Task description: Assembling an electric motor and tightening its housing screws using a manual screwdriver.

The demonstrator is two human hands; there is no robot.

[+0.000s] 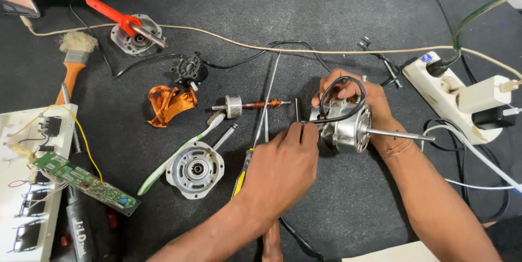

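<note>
Head view, right hand (pixel 361 104) grasping ribbed silver motor (pixel 348 126), left hand (pixel 283 164) pinching its looped black wire (pixel 340 85).

Both bare forearms reach in from the near edge of the bench and converge toward its middle. The left hand (pixel 283 167) lies knuckles up, fingers curled, thumb and forefinger pinched together at their tips. The right hand (pixel 356 104) sits just beyond it, wrist bent inward, fingers wrapped in a closed grip, a thin band around the wrist.
</note>
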